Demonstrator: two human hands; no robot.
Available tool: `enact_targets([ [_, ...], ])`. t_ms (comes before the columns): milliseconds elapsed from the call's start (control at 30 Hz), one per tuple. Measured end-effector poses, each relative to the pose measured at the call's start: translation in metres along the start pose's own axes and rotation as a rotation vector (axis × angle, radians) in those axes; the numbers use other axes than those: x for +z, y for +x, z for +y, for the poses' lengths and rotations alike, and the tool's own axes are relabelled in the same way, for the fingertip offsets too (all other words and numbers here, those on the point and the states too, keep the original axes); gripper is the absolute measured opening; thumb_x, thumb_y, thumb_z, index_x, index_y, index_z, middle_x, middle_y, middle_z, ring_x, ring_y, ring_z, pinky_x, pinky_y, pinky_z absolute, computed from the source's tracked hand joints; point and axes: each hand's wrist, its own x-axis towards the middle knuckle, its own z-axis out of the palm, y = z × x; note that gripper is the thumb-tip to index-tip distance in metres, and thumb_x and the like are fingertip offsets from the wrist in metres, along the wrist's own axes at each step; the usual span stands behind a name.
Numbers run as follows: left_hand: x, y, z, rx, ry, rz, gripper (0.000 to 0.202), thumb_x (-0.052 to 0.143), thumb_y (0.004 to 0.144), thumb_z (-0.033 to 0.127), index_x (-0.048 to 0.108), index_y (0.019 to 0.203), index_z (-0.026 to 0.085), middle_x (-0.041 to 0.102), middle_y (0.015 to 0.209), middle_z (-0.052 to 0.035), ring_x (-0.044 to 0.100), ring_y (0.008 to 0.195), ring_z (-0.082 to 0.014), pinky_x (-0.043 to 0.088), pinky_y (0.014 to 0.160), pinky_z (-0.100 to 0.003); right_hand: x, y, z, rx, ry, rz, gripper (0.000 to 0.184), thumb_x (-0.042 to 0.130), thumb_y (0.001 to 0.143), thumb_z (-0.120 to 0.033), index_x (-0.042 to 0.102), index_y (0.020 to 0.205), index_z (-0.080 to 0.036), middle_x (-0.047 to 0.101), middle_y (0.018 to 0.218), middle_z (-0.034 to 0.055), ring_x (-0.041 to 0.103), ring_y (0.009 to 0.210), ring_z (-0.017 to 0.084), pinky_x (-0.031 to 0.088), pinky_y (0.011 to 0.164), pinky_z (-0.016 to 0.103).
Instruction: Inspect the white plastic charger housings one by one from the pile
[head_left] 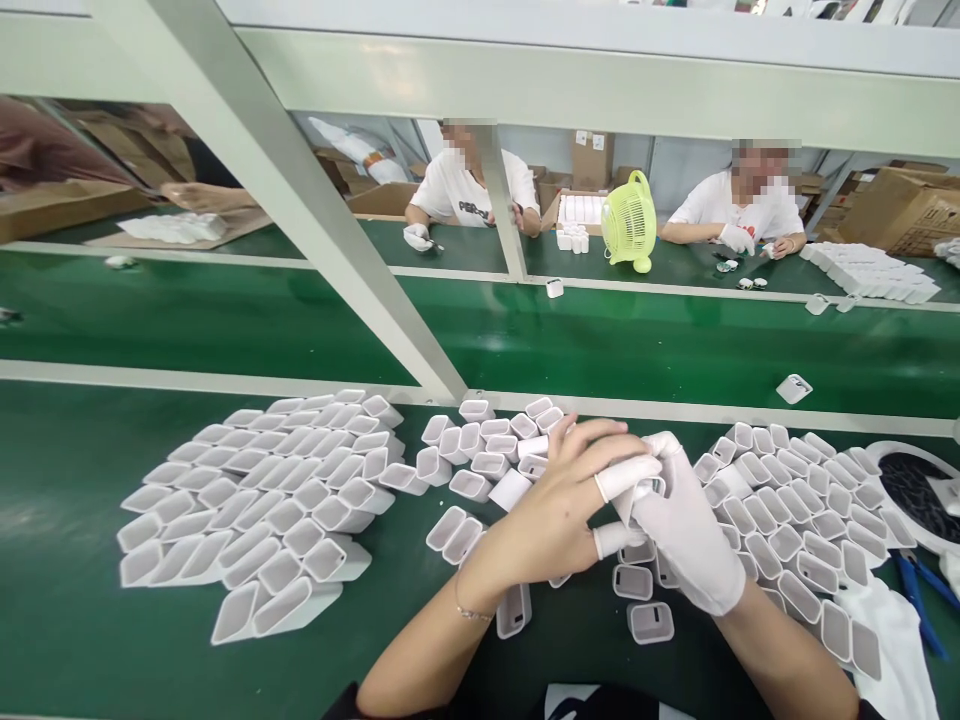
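My left hand (566, 500) wears white finger cots on its thumb and index finger. These are pinched on a small white plastic housing (645, 490), while the other fingers stretch over it. My right hand (688, 535), in a white glove, is closed around the same housing from the right side. The hands cover most of this piece, so its opening shows only in part. Beneath and in front of them, several loose housings (651, 622) lie on the green table with their hollow ends showing.
Rows of white housings (277, 490) stand on the left; another group (787, 510) is at right. Blue pliers (919, 600), a white cloth (892, 640) and a round white-rimmed item (915, 490) lie far right. Beyond a green conveyor (637, 340), co-workers sit near a yellow-green fan (630, 222).
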Motion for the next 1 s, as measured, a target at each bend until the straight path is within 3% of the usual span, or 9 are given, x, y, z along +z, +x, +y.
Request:
enact_targets([
  [100, 0.004, 0.001, 0.003, 0.004, -0.057, 0.02, 0.033, 0.065, 0.089, 0.021, 0.054, 0.12, 0.024, 0.067, 0.114, -0.0057, 0.054, 0.111, -0.0237, 0.026, 0.107, -0.046, -0.004, 0.004, 0.002, 0.037, 0.016, -0.057, 0.023, 0.062, 0.074, -0.022, 0.044, 0.088, -0.024, 0.055, 0.08, -0.0032, 0.058, 0.074, 0.014, 0.051, 0.065, 0.028],
  [200, 0.006, -0.001, 0.001, -0.085, -0.212, 0.128, 0.039, 0.067, 0.088, 0.029, 0.055, 0.125, 0.028, 0.067, 0.113, -0.0058, 0.058, 0.103, -0.0228, 0.038, 0.096, -0.041, -0.019, 0.005, -0.007, 0.126, 0.037, -0.225, 0.041, 0.064, 0.082, -0.035, 0.045, 0.116, -0.024, 0.062, 0.112, 0.0066, 0.064, 0.098, 0.021, 0.055, 0.082, 0.039],
  [300, 0.008, -0.005, -0.007, -0.279, -0.482, 0.301, 0.044, 0.074, 0.081, 0.037, 0.062, 0.123, 0.03, 0.067, 0.111, -0.0049, 0.06, 0.101, -0.0233, 0.045, 0.092, -0.039, -0.039, 0.004, -0.016, 0.017, 0.142, -0.263, 0.052, 0.054, 0.091, -0.046, 0.035, 0.138, -0.033, 0.047, 0.145, 0.0073, 0.061, 0.116, 0.023, 0.049, 0.099, 0.046],
  [400, 0.01, 0.0, -0.016, -0.538, -0.845, 0.445, 0.037, 0.079, 0.073, 0.044, 0.073, 0.103, 0.024, 0.07, 0.104, -0.0067, 0.063, 0.093, -0.0242, 0.052, 0.081, -0.036, -0.058, 0.003, -0.019, -0.152, 0.263, -0.099, 0.045, 0.047, 0.095, -0.045, 0.039, 0.139, -0.037, 0.048, 0.146, 0.0033, 0.058, 0.122, 0.025, 0.046, 0.105, 0.05],
  [500, 0.009, 0.019, -0.023, -0.857, -1.212, 0.556, 0.038, 0.081, 0.069, 0.046, 0.073, 0.088, 0.015, 0.072, 0.097, -0.0106, 0.067, 0.091, -0.0245, 0.056, 0.071, -0.03, -0.071, -0.001, -0.026, -0.253, 0.316, 0.079, 0.039, 0.044, 0.097, -0.042, 0.048, 0.134, -0.034, 0.057, 0.138, 0.0047, 0.06, 0.12, 0.026, 0.048, 0.102, 0.051],
  [600, 0.007, 0.043, -0.025, -1.15, -1.401, 0.597, 0.028, 0.07, 0.084, 0.038, 0.067, 0.088, 0.011, 0.073, 0.095, -0.0124, 0.07, 0.083, -0.0189, 0.058, 0.067, -0.023, -0.079, -0.009, -0.038, -0.312, 0.303, 0.217, 0.036, 0.046, 0.095, -0.041, 0.055, 0.129, -0.031, 0.059, 0.136, 0.006, 0.062, 0.118, 0.026, 0.05, 0.1, 0.051],
  [667, 0.008, 0.054, -0.027, -1.258, -1.414, 0.572, 0.025, 0.058, 0.093, 0.034, 0.063, 0.093, 0.01, 0.073, 0.094, -0.013, 0.071, 0.074, -0.0151, 0.058, 0.063, -0.021, -0.084, -0.015, -0.045, -0.335, 0.288, 0.285, 0.035, 0.051, 0.093, -0.041, 0.058, 0.125, -0.031, 0.06, 0.135, 0.0062, 0.063, 0.116, 0.026, 0.051, 0.099, 0.05],
  [833, 0.02, 0.058, -0.037, -1.232, -1.184, 0.41, 0.034, 0.041, 0.101, 0.036, 0.06, 0.091, 0.01, 0.073, 0.091, -0.0141, 0.072, 0.074, -0.0143, 0.06, 0.065, -0.021, -0.097, -0.022, -0.056, -0.406, 0.26, 0.372, 0.028, 0.059, 0.088, -0.041, 0.067, 0.113, -0.032, 0.064, 0.128, 0.0041, 0.066, 0.108, 0.024, 0.054, 0.095, 0.048],
  [1000, 0.039, 0.062, -0.069, -1.082, -0.93, 0.322, 0.035, 0.055, 0.093, 0.042, 0.066, 0.098, 0.01, 0.072, 0.102, -0.0147, 0.071, 0.094, -0.0226, 0.06, 0.082, -0.033, -0.094, -0.029, -0.062, -0.428, 0.203, 0.503, 0.025, 0.055, 0.093, -0.036, 0.065, 0.115, -0.034, 0.062, 0.13, 0.0008, 0.066, 0.107, 0.022, 0.051, 0.097, 0.044],
])
